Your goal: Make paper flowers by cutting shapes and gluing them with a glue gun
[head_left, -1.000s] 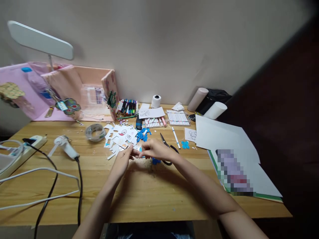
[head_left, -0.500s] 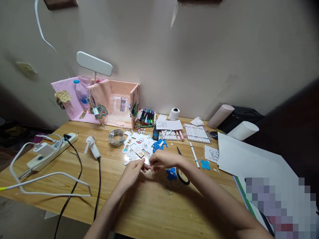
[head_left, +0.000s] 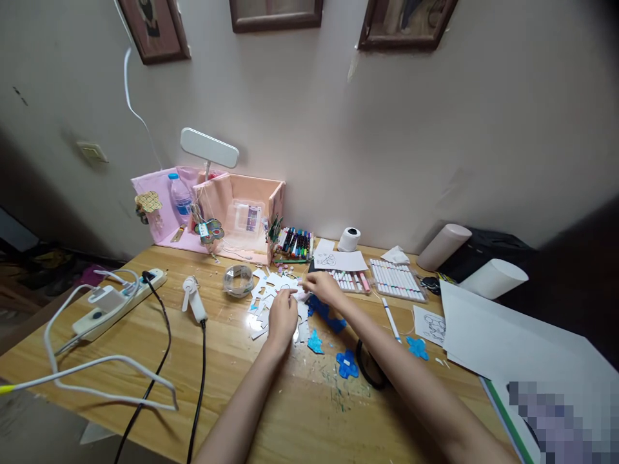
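A loose heap of white paper cut-outs [head_left: 264, 306] lies at the middle of the desk, with line drawings on some pieces. Over its right part, my left hand [head_left: 283, 317] has its fingers closed at the edge of a white paper piece [head_left: 300, 293]. My right hand [head_left: 323, 287] pinches around the same spot from the right; the fingers partly hide the paper. Beneath my right wrist lie blue scraps [head_left: 329, 316]. Nearer to me are a small blue piece [head_left: 315, 341] and a blue flower shape [head_left: 347, 365]. Black-handled scissors [head_left: 370, 367] are partly hidden under my right forearm.
A roll of clear tape [head_left: 238, 281] stands left of the heap. Marker sets [head_left: 397, 279] and a loose white pen [head_left: 391, 319] lie behind and right. On the left are a power strip [head_left: 113, 306] and trailing cables. White paper sheets [head_left: 512, 328] cover the right side.
Both hands have moved forward from the front of the heap to over it. The small blue piece now shows near where they were. The view has tilted up, bringing wall pictures in.
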The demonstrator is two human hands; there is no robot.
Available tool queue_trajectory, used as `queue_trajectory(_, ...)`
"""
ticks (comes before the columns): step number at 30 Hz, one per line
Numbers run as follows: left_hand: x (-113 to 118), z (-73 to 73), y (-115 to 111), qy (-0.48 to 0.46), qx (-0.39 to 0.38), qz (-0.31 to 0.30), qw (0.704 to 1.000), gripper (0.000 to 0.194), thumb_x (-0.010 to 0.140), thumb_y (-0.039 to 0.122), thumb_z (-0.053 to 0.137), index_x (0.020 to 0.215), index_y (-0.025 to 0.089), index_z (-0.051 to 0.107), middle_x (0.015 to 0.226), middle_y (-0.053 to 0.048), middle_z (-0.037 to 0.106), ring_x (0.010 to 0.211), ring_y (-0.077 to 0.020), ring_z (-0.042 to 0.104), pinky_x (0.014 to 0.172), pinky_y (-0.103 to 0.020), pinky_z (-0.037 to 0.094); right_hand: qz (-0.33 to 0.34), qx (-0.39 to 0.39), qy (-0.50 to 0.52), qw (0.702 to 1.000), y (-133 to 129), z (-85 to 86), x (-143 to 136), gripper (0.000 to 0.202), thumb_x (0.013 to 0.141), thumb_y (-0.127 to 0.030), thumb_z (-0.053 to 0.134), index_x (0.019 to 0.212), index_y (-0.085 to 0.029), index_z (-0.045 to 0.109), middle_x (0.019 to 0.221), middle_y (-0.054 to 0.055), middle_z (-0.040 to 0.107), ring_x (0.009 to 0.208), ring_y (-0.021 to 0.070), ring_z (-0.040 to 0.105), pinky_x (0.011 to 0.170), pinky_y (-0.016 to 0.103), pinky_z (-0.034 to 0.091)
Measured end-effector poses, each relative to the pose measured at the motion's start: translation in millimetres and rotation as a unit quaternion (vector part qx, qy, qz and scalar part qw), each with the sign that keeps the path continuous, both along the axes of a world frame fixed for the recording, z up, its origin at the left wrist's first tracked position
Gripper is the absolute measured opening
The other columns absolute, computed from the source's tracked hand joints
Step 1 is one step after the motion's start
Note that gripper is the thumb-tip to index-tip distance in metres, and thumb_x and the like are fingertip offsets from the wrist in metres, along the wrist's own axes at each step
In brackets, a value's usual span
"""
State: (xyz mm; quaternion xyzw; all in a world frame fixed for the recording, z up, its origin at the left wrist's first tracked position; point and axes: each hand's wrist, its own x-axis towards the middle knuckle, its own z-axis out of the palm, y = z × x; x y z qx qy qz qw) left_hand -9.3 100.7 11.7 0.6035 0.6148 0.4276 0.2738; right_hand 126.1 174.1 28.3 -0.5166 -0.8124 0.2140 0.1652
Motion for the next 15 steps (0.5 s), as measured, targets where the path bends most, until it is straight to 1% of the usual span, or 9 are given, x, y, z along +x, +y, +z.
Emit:
queue_trajectory(2,0.4,-10.1,1.3,0.017,0.01,0.001,1.0,0.031,0.081,0.011,0.037,0.097,0.016,0.063,0.102,-0.011,0.064,0.101,-0.0225,0.056,0.092,-0.038,0.04,-0.02,0.018,-0.006,1.0,18.6,-3.8,-8.5,0.022,0.089,-0.025,0.048,0.083,-0.015,0.067,0.085,0.008,0.068,0.082,0.0176,0.062,0.072,0.029,0.046)
queue_trajectory(4,-0.9,-18.6,0.3,0.034,0.019,-0.001,0.999,0.032,0.08,0.01,0.038,0.101,0.015,0.061,0.105,-0.011,0.063,0.104,-0.0228,0.054,0.093,-0.038,0.039,-0.023,0.027,-0.01,0.999,35.7,-8.2,-18.5,0.021,0.089,-0.026,0.05,0.103,-0.015,0.061,0.104,0.009,0.063,0.093,0.0188,0.06,0.079,0.035,0.049)
queue_trajectory(5,-1.5,-21.7,-0.3,0.042,0.023,-0.003,0.999,0.033,0.08,0.01,0.038,0.103,0.015,0.061,0.106,-0.012,0.062,0.105,-0.023,0.054,0.094,-0.038,0.038,-0.022,0.029,-0.011,0.999,43.2,-10.7,-23.5,0.026,0.089,-0.029,0.052,0.111,-0.016,0.056,0.112,0.008,0.059,0.096,0.0193,0.059,0.081,0.038,0.05)
queue_trajectory(6,-1.8,-24.2,-0.8,0.05,0.027,-0.005,0.998,0.034,0.08,0.009,0.038,0.104,0.015,0.061,0.107,-0.012,0.062,0.105,-0.0232,0.053,0.095,-0.038,0.038,-0.022,0.029,-0.011,0.999,49.7,-13.4,-28.2,0.029,0.089,-0.03,0.052,0.114,-0.017,0.054,0.116,0.009,0.056,0.097,0.0195,0.058,0.081,0.039,0.05)
queue_trajectory(10,-1.1,-28.0,-1.1,0.069,0.034,-0.012,0.997,0.035,0.078,0.008,0.039,0.105,0.015,0.061,0.108,-0.012,0.062,0.104,-0.0236,0.052,0.095,-0.038,0.038,-0.022,0.022,0.002,1.0,65.1,-23.9,-39.1,0.029,0.089,-0.03,0.052,0.115,-0.017,0.054,0.117,0.008,0.056,0.097,0.0195,0.058,0.081,0.039,0.05)
queue_trajectory(15,-2.1,-28.1,0.4,0.057,0.036,-0.013,0.998,0.035,0.078,0.008,0.04,0.105,0.015,0.061,0.106,-0.012,0.062,0.103,-0.024,0.053,0.093,-0.039,0.039,-0.042,0.011,0.056,0.997,66.8,-30.5,-35.0,0.031,0.088,-0.03,0.053,0.116,-0.016,0.053,0.116,0.009,0.056,0.097,0.02,0.058,0.081,0.04,0.05)
